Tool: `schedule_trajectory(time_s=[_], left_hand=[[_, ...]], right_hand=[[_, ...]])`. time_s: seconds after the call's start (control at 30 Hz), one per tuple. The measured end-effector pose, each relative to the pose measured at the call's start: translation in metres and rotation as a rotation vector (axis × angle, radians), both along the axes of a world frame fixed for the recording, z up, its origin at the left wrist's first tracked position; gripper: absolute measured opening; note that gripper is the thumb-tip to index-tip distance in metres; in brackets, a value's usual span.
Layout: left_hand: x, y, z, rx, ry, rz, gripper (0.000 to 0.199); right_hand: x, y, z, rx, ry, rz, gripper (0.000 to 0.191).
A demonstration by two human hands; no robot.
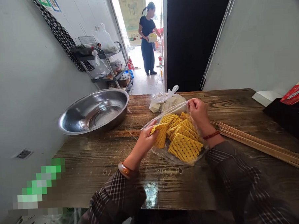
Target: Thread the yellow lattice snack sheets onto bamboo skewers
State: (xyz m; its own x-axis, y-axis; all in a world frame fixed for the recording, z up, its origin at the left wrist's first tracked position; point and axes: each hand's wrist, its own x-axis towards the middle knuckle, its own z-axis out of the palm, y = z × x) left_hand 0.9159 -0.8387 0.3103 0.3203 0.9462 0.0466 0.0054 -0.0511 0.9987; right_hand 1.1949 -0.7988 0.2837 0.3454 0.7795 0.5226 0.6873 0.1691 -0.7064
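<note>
A clear plastic bag (163,153) lies on the wooden table with several yellow, slitted food sheets (187,145) inside; they resemble scored dried tofu. My left hand (146,140) is closed at the bag's left side, with a folded yellow sheet (161,134) between thumb and fingers. Part of the bag's edge runs by those fingers. At the upper right of the mouth, my right hand (198,110) pinches the plastic rim and holds it raised. Just behind stands a knotted white plastic bag (167,99) with pale contents.
A large steel basin (96,111) rests at the table's (104,166) far left. Bundled wooden skewers (260,143) lie to the right, near a dark box (283,119) with red packets. Beyond are a loaded shelf cart (103,56) and a person (148,36) in the doorway holding a container.
</note>
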Motion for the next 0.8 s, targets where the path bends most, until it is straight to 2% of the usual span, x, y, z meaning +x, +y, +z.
schedule_trajectory(time_s=[0.1, 0.2, 0.27, 0.33, 0.37, 0.43, 0.47, 0.5, 0.57, 0.63, 0.7, 0.8], left_hand=[[-0.003, 0.002, -0.007, -0.169, -0.114, -0.057, 0.029], [-0.005, 0.005, -0.016, -0.286, -0.239, -0.069, 0.035], [-0.007, 0.007, -0.021, -0.352, -0.318, -0.055, 0.035], [-0.008, 0.010, -0.025, -0.397, -0.380, -0.030, 0.033], [-0.008, 0.011, -0.027, -0.407, -0.404, -0.012, 0.032], [-0.008, 0.013, -0.028, -0.421, -0.437, 0.028, 0.029], [-0.008, 0.014, -0.028, -0.433, -0.449, 0.047, 0.027], [-0.008, 0.014, -0.027, -0.449, -0.461, 0.061, 0.025], [-0.008, 0.015, -0.024, -0.480, -0.482, 0.068, 0.021], [-0.008, 0.013, -0.020, -0.487, -0.488, 0.049, 0.022], [-0.008, 0.011, -0.014, -0.462, -0.470, 0.029, 0.024], [-0.008, 0.013, -0.007, -0.432, -0.433, 0.052, 0.026]], right_hand=[[0.012, 0.000, -0.003, -0.033, 0.055, -0.002, 0.033], [0.007, -0.017, 0.017, 0.091, 0.030, 0.036, 0.037], [-0.014, -0.039, 0.039, 0.157, -0.043, 0.091, 0.038], [-0.043, -0.066, 0.056, 0.129, -0.154, 0.235, 0.034], [-0.058, -0.080, 0.058, 0.090, -0.216, 0.341, 0.031], [-0.082, -0.105, 0.051, -0.001, -0.348, 0.539, 0.027], [-0.090, -0.113, 0.042, -0.040, -0.420, 0.585, 0.026], [-0.094, -0.119, 0.030, -0.067, -0.495, 0.588, 0.025], [-0.095, -0.122, 0.008, -0.094, -0.625, 0.506, 0.022], [-0.093, -0.120, -0.006, -0.103, -0.695, 0.424, 0.019], [-0.091, -0.120, -0.007, -0.084, -0.691, 0.413, 0.017], [-0.087, -0.123, 0.006, 0.004, -0.602, 0.370, 0.021]])
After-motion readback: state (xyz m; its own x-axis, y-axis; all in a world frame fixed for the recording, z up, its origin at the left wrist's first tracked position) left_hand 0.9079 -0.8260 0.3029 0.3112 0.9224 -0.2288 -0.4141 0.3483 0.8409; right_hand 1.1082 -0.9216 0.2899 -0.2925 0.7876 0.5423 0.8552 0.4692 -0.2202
